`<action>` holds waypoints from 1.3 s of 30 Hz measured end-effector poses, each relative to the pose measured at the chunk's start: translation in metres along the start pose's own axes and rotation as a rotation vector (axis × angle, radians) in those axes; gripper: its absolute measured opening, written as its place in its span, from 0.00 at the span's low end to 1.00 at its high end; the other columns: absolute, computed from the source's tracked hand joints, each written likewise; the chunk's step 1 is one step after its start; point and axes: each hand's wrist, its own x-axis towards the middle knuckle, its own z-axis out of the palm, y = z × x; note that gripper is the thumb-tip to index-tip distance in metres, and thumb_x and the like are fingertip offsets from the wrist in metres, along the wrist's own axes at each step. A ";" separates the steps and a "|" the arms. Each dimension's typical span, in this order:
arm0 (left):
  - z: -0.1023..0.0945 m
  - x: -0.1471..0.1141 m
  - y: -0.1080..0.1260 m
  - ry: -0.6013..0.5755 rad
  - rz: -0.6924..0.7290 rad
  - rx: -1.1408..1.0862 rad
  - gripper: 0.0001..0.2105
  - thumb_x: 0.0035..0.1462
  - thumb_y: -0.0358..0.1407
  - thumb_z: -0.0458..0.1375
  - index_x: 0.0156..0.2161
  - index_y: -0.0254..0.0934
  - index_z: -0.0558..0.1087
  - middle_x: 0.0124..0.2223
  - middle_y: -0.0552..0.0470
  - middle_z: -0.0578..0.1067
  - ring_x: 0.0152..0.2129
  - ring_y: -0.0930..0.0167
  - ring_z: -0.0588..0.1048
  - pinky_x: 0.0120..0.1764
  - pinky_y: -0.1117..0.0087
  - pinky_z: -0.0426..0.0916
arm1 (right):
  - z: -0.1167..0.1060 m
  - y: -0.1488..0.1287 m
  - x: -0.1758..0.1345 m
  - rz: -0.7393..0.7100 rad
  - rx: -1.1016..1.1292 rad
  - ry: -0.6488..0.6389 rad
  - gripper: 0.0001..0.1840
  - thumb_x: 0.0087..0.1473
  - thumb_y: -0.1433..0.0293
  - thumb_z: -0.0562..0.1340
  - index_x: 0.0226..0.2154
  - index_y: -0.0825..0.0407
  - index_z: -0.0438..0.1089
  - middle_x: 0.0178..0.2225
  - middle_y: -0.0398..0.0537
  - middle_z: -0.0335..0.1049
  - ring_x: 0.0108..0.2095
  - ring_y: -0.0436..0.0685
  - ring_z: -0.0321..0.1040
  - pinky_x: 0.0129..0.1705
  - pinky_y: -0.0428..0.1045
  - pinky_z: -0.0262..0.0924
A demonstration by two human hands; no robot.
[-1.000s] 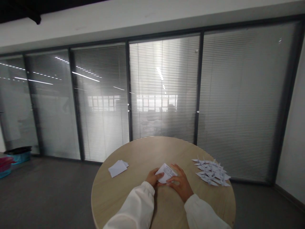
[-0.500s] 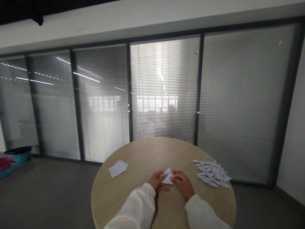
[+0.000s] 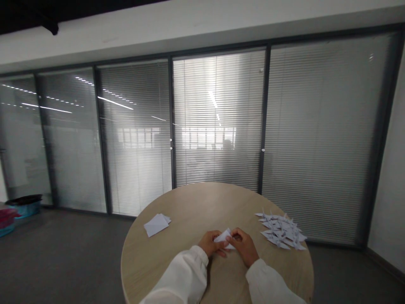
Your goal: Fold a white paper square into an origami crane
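Observation:
A small folded white sheet of paper (image 3: 224, 235) is held between both hands just above the near middle of the round wooden table (image 3: 202, 202). My left hand (image 3: 210, 243) grips its left side, with the thumb on top and the fingers beneath. On the right side, my right hand (image 3: 243, 244) pinches the paper between thumb and bent fingers. Parts of the paper are hidden behind the fingers, so its exact fold cannot be made out. To the right lies a heap of folded paper cranes (image 3: 281, 230). A few flat white paper squares (image 3: 156, 224) lie at the left.
The table's rounded edge (image 3: 124, 253) curves around both forearms. Behind it stands a glass partition (image 3: 218, 118) with blinds. Lined bins (image 3: 28, 207) stand on the grey floor at the far left.
The folded paper has turned and shows a smaller, tilted face. My left hand has shifted slightly right, and the fingers of my right hand have curled in closer. The cranes and squares have stayed put.

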 end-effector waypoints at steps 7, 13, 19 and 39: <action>0.002 -0.003 0.005 0.010 -0.003 0.047 0.19 0.31 0.43 0.65 0.27 0.31 0.70 0.26 0.49 0.75 0.25 0.64 0.74 0.28 0.65 0.68 | 0.000 -0.001 0.001 -0.005 0.127 0.013 0.19 0.38 0.62 0.64 0.34 0.51 0.63 0.26 0.45 0.71 0.27 0.55 0.68 0.29 0.48 0.62; 0.003 -0.004 0.005 0.056 -0.008 0.080 0.18 0.31 0.43 0.65 0.25 0.32 0.70 0.24 0.50 0.74 0.22 0.66 0.73 0.26 0.66 0.67 | 0.000 -0.001 0.000 -0.005 0.045 -0.026 0.14 0.41 0.59 0.62 0.27 0.53 0.69 0.26 0.46 0.72 0.28 0.55 0.68 0.30 0.48 0.61; 0.007 -0.007 0.013 0.110 -0.010 0.140 0.17 0.30 0.44 0.65 0.23 0.32 0.70 0.20 0.52 0.73 0.18 0.69 0.72 0.23 0.69 0.66 | -0.001 0.003 0.001 -0.003 0.044 -0.034 0.16 0.40 0.58 0.62 0.26 0.54 0.70 0.25 0.45 0.72 0.27 0.55 0.67 0.30 0.47 0.60; 0.001 -0.002 0.004 0.108 -0.007 0.174 0.19 0.34 0.46 0.62 0.25 0.31 0.70 0.21 0.51 0.74 0.20 0.66 0.73 0.23 0.68 0.67 | -0.002 0.007 0.001 -0.061 -0.006 -0.019 0.17 0.43 0.56 0.60 0.25 0.54 0.71 0.25 0.46 0.71 0.27 0.55 0.66 0.30 0.46 0.58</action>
